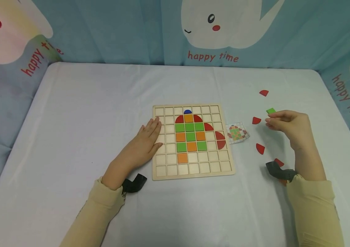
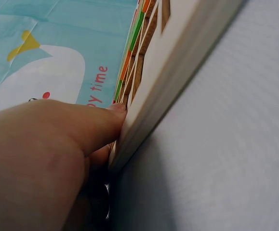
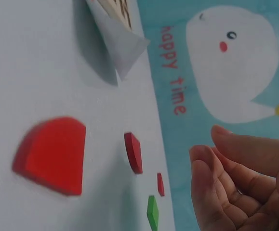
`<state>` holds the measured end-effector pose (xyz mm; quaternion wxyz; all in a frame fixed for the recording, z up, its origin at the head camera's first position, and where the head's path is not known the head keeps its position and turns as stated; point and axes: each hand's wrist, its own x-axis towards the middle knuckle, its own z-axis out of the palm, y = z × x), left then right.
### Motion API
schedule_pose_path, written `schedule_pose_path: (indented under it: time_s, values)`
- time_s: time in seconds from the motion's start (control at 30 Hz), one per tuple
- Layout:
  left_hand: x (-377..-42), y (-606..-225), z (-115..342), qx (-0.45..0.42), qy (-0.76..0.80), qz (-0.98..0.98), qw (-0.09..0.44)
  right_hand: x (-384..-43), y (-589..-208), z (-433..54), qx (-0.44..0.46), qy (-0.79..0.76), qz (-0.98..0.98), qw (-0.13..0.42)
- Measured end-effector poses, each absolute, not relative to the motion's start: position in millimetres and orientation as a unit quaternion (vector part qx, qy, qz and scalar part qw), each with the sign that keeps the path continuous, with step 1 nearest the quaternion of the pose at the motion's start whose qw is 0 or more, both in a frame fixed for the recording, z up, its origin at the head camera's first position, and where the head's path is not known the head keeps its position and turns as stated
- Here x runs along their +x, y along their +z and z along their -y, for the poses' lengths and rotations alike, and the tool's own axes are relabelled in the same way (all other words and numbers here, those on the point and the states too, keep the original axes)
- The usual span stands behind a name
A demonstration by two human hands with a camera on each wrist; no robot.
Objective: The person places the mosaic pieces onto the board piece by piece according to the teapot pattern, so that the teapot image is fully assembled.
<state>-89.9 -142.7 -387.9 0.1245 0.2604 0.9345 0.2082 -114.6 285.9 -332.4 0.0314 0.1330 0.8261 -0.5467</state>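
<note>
My left hand [image 1: 144,145] rests on the left edge of a wooden grid board [image 1: 162,169], fingers straight over its cells. In the left wrist view the thumb lies at the board's rim [image 2: 144,118]. Green and orange square tiles, red quarter-circles and a blue half-circle [image 1: 187,112] fill cells in the board's middle and right. My right hand [image 1: 290,125] hovers right of the board, near a green square tile [image 1: 271,110]. The right wrist view shows that green tile [image 3: 152,212] on the table, with a gap between thumb and fingertips and nothing held.
A small printed pattern card [image 1: 237,132] lies partly by the board's right edge, one corner lifted. Several loose red quarter-circle tiles [image 1: 260,148] are scattered to its right. An orange piece [image 1: 283,182] is partly hidden under the right wrist's black camera mount [image 1: 278,170].
</note>
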Motion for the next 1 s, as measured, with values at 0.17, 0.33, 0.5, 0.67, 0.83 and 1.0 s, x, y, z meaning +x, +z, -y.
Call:
schedule_pose_path:
  time_s: [0.17, 0.33, 0.5, 0.67, 0.83, 1.0]
  values:
    - [-90, -388, 143, 0.263, 0.209, -0.934, 0.125, -119, -335, -295, 0.159, -0.513, -0.843, 0.025]
    - [-89, -389, 143, 0.262, 0.210, -0.933, 0.127, -129, -352, -315, 0.186, -0.491, -0.851, 0.024]
    - [-89, -390, 141, 0.263, 0.214, -0.932, 0.127, -145, -387, -350, 0.219, -0.478, -0.850, 0.023]
    - [-90, -391, 140, 0.267, 0.213, -0.932, 0.125, -153, -401, -367, 0.241, -0.447, -0.861, 0.033]
    - [-90, -390, 140, 0.264, 0.214, -0.932, 0.125, -156, -389, -359, 0.254, -0.449, -0.856, 0.039]
    - [-91, -393, 143, 0.262, 0.209, -0.934, 0.123, -163, -382, -348, 0.268, -0.435, -0.859, 0.046]
